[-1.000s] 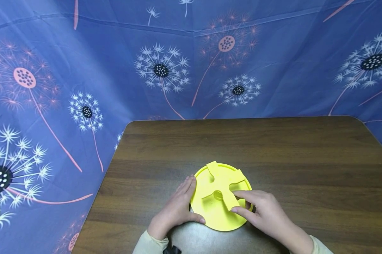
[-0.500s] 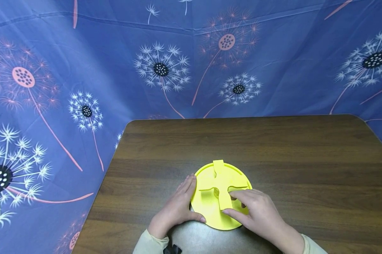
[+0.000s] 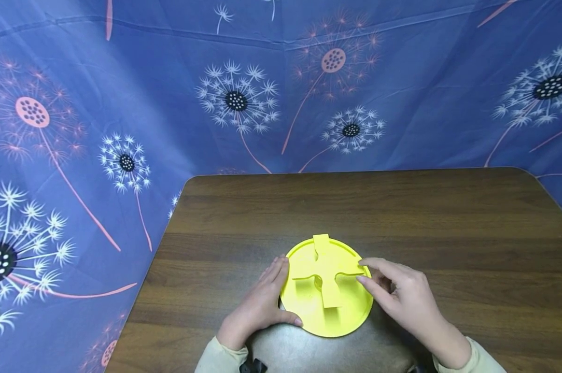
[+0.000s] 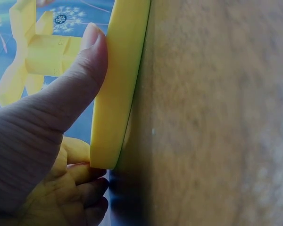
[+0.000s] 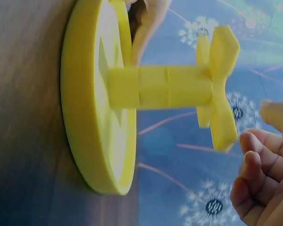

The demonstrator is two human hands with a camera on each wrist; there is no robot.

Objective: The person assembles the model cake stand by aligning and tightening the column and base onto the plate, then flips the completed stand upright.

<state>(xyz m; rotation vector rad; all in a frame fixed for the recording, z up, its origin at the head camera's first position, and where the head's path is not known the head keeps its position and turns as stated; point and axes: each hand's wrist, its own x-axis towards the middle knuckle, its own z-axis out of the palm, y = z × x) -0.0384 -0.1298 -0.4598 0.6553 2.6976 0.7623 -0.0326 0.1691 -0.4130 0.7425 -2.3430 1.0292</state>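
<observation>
A yellow round base (image 3: 329,321) with a raised rim lies flat on the table. A yellow post (image 5: 153,87) rises from its middle and carries a yellow four-armed cross (image 3: 325,272) on top. My left hand (image 3: 262,305) holds the base's rim at the left, thumb at the front edge and fingers along the side. In the left wrist view the thumb (image 4: 87,61) lies against the rim. Beside the cross's right arm is my right hand (image 3: 407,298), thumb and forefinger spread at the arm's tip. The right wrist view shows a small gap between those fingers and the cross.
The brown wooden table (image 3: 472,223) reaches back to a blue dandelion-print cloth (image 3: 169,93). Something small and black (image 3: 253,367) shows beside the left sleeve at the front edge.
The cross has turned clockwise, most of it in the first half second. My right hand has left its front arm and moved to the right arm's tip. The left hand stays put.
</observation>
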